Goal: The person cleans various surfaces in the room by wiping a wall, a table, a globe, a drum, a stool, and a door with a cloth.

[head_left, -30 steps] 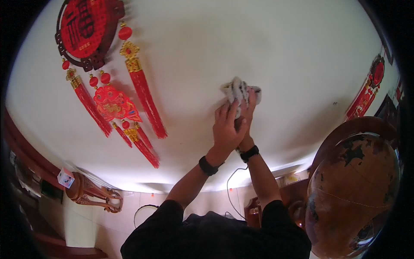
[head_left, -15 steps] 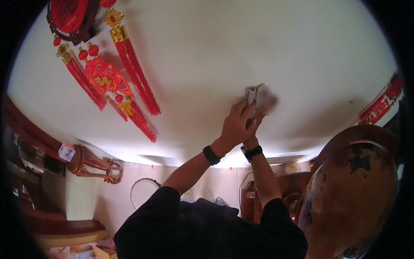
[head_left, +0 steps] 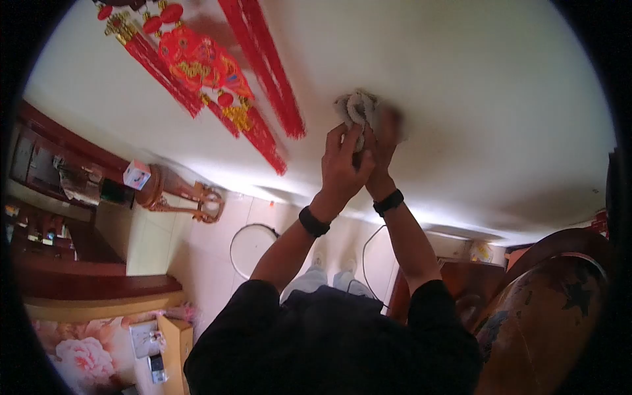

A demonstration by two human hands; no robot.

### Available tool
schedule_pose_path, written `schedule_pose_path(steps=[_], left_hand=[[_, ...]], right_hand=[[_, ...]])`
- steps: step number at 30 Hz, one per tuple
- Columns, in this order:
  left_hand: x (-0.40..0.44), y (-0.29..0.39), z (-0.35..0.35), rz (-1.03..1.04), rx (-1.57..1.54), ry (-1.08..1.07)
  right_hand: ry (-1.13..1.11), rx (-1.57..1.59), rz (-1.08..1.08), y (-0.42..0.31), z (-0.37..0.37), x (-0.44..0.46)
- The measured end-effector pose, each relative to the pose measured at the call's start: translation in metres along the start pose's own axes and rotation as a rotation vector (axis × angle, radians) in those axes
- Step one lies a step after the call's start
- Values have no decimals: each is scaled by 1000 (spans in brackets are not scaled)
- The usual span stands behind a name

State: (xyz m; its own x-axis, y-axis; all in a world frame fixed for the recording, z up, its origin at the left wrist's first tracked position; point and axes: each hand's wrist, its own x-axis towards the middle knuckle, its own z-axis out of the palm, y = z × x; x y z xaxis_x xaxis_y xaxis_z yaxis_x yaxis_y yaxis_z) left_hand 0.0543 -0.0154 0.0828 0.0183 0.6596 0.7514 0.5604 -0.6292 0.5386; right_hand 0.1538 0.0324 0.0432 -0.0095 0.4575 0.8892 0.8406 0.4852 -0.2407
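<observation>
A crumpled grey cloth (head_left: 359, 105) is up against the pale wall (head_left: 461, 85). My left hand (head_left: 343, 163) has its fingers bent onto the lower edge of the cloth. Close beside it, my right hand (head_left: 382, 151) holds the cloth from the right; its fingertips are smeared by motion. The two hands touch or nearly touch, and a dark band circles each wrist. Left of the cloth hangs a red fish-shaped ornament (head_left: 201, 62) with long red tassels (head_left: 266, 72).
A carved wooden stand (head_left: 155, 187) with a small box (head_left: 137, 174) on it is at the left. A round white-topped object (head_left: 253, 250) sits on the tiled floor (head_left: 210, 247). At the right is a large brown wooden chair back (head_left: 559, 316). A dark cable (head_left: 365, 263) runs near my feet.
Both hands and the cloth have moved up and left in view, nearer the tassels. The camera view has also shifted, bringing my feet and more of the left side of the room into sight.
</observation>
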Motion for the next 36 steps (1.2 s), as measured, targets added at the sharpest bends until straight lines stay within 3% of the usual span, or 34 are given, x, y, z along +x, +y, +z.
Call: schedule_pose_path(steps=[7,9,12,17,21,24,27,31,32,36], left_hand=[[-68,-57,-1,-248,-5,-206],[-99,-86,-2,-358,-56,-315],[-171,-142,-10,-463,-34,-559],[-255,-170,-90,-625,-148,-783],[-336,-226,-173,-714,-350,-707],[-387,-272,-236,-776,-338,-642],[-446,-314,-288,-879,-282,-560],[-533,-362,-337,-989,-131,-592],[-549,-373,-350,-1135,-174,-645],[-593,-400,-395,-1222,-76,-694]], right_hand=[[-253,158,285,-5,45,-108],[-321,68,153,-20,41,-140],[-644,239,461,-47,53,-213],[-690,257,509,-142,47,-294],[-725,226,557,-233,81,-352],[-790,274,613,-306,114,-391],[-926,267,510,-363,155,-436],[-1113,284,608,-430,192,-513],[-1150,267,576,-444,197,-535],[-1176,292,516,-491,226,-576]])
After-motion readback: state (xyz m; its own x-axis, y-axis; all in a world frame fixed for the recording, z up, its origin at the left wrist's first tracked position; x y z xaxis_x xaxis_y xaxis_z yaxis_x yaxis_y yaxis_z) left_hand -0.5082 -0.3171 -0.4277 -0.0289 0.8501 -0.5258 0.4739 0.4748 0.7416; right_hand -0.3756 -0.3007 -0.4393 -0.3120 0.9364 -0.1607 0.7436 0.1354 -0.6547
